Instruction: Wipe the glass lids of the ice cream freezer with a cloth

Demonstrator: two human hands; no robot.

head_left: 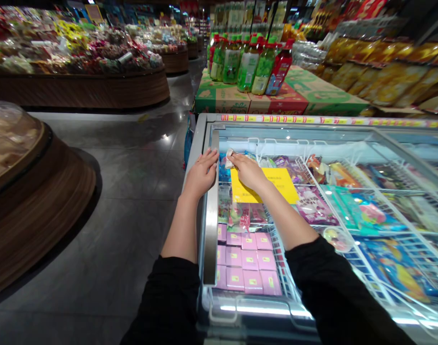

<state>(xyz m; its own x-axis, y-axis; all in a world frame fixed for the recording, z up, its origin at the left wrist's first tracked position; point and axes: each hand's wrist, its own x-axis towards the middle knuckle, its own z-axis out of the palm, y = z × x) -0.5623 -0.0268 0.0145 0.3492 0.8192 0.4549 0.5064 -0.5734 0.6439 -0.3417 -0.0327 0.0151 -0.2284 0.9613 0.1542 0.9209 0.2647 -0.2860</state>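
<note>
Wiping looks under way, its remainder unclear: the right hand (248,170) pinches a white wad (230,158) on freezer glass (294,135), the left hand (203,173) loosely spread over the metal strip (211,230).

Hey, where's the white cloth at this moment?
In the head view, the white cloth is in the right hand, near the left end of the freezer, between the metal strip and the yellow sheet.
</note>
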